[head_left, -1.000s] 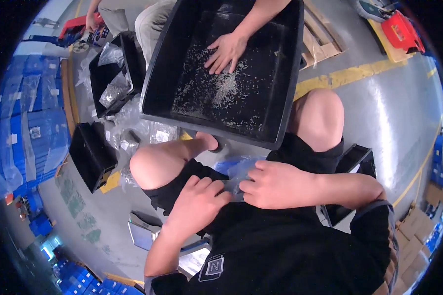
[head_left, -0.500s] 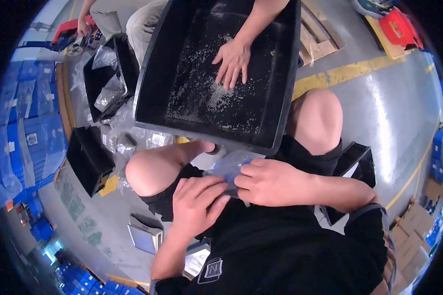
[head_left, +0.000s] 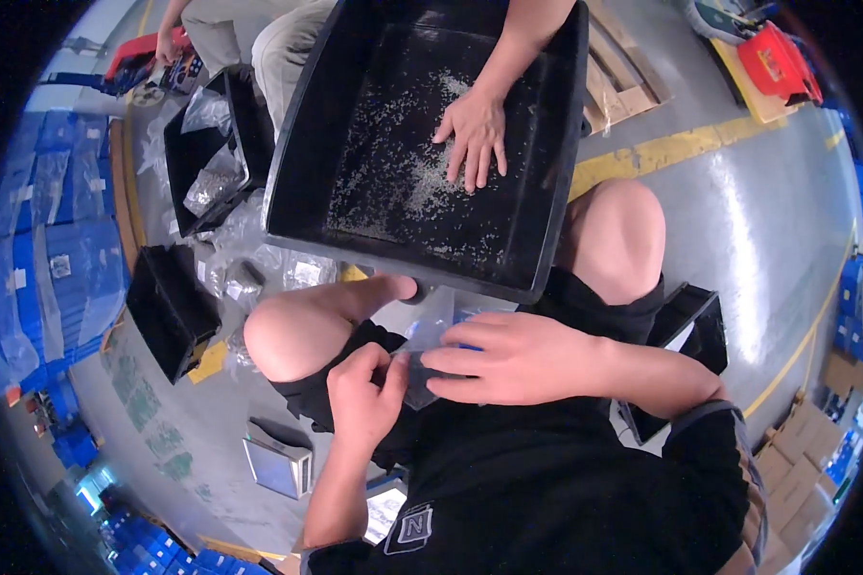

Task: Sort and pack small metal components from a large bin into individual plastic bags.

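Over my lap is a thin clear plastic bag (head_left: pixel 431 331) with some blue showing through it. My left hand (head_left: pixel 362 398) pinches the bag's left side between thumb and curled forefinger. From the right, my right hand (head_left: pixel 523 359) lies across the bag with its fingers bent onto the film; the fingertips are partly hidden. Beyond my hands stands a large black tub (head_left: pixel 412 254) with small pale grey pieces (head_left: pixel 427 182) scattered over its floor. Another person's hand (head_left: pixel 477 139) is spread on the pieces inside the tub.
Black bins (head_left: pixel 173 316) and crumpled plastic bags (head_left: pixel 244 225) lie on the left, one bag (head_left: pixel 211 189) filled with small parts. A small scale-like device (head_left: pixel 280 460) sits on the floor. At far right is a red container (head_left: pixel 775 62); wrapped blue crates (head_left: pixel 58 240) are stacked left.
My left hand has drawn slightly left and its fingers have curled into a pinch. My right hand has shifted a little left over the bag. The other person's hand has moved right in the tub.
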